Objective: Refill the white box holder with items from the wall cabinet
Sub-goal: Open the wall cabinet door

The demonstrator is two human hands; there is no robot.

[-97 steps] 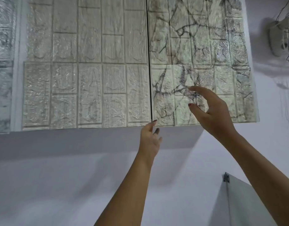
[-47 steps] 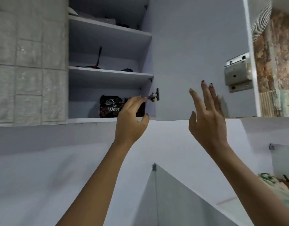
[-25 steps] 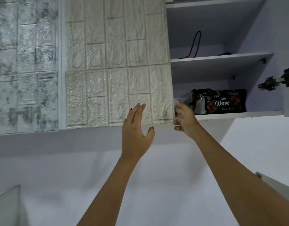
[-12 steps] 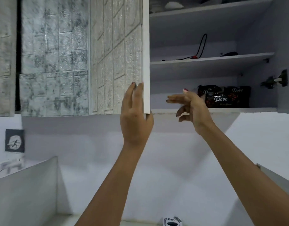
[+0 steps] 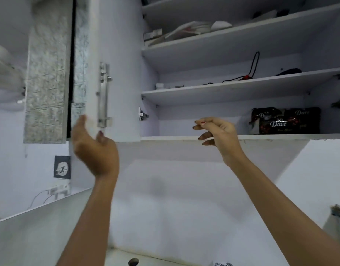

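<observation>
The wall cabinet (image 5: 223, 93) stands open above me with three white shelves showing. Dark Dove packs (image 5: 284, 121) sit at the right of the bottom shelf. My left hand (image 5: 94, 148) is raised, palm turned toward me, fingers spread against the lower edge of the left door (image 5: 117, 73), which is swung wide open. My right hand (image 5: 217, 135) hovers in front of the bottom shelf's edge, left of the Dove packs, fingers loosely curled and holding nothing. The white box holder is not in view.
A black cord (image 5: 249, 73) lies on the middle shelf and papers and white dishes (image 5: 190, 29) on the top one. A metal latch bolt (image 5: 104, 96) runs down the door's inner face. A small box (image 5: 222, 263) peeks in at the bottom edge.
The left door has swung from half open to fully open under my left hand. My right hand has stayed in front of the bottom shelf, a little further from the packs.
</observation>
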